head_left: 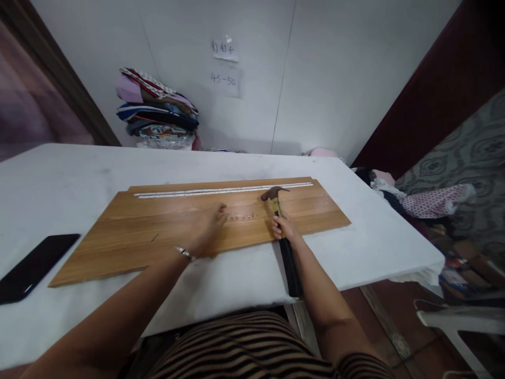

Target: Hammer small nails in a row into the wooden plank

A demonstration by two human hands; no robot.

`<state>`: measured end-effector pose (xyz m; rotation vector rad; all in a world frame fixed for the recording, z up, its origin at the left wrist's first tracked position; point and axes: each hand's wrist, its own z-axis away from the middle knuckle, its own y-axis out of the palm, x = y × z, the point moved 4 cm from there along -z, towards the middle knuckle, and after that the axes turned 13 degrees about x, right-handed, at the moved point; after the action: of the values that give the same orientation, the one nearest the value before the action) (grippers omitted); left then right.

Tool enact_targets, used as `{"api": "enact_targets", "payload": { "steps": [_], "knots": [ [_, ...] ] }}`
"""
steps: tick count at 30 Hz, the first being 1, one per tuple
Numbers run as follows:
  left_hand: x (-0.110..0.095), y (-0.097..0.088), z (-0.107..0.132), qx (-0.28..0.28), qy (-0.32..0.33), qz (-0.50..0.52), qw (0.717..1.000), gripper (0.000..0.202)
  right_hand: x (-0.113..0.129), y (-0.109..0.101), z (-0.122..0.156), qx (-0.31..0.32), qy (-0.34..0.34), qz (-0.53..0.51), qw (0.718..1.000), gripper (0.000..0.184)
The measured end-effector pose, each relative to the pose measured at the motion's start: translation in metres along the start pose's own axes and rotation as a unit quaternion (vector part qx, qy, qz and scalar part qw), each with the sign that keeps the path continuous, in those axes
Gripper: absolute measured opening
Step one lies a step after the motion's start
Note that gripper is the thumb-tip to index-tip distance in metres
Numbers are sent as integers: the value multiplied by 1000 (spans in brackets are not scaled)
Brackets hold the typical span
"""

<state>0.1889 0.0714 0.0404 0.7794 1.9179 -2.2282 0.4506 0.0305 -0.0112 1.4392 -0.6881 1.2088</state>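
Observation:
My right hand [284, 227] is wrapped round the handle of a claw hammer [275, 201], whose rusty head is over the far part of a wooden board [130, 226]. Blurred by motion, my left hand [207, 226] is above the middle of the board with its fingertips drawn together; whatever is between them cannot be made out. Just right of those fingertips, a short row of small nails [248, 216] runs across the wood. A thin dark nail-like piece [154, 238] lies left of my left hand. White strips [221, 190] run along the board's far side.
The board rests on a white-covered table [355, 258]. A black phone [39, 263] lies at the left. Folded fabrics [160, 113] are stacked by the wall at the back. More cloth [430, 202] and a white plastic chair [461, 321] are at the right.

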Motion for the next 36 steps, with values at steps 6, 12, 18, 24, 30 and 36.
{"api": "enact_targets", "payload": {
  "steps": [6,12,18,24,30,36],
  "knots": [
    [81,-26,58,-53,-129,-43,989,43,-2,30,37,19,13,122,992,32],
    [104,-26,78,-76,-165,-121,976,52,5,50,48,-7,26,152,988,31],
    [100,-23,80,-116,-167,-108,973,48,16,50,44,-37,20,161,986,35],
    [104,-21,84,-164,-197,-81,963,50,21,57,40,-31,32,146,988,39],
    [106,-20,79,-108,-211,-107,966,51,15,61,31,-31,63,162,984,41],
    [105,-21,77,-79,-195,-170,963,44,22,64,31,-53,57,154,985,42]
  ]
}}
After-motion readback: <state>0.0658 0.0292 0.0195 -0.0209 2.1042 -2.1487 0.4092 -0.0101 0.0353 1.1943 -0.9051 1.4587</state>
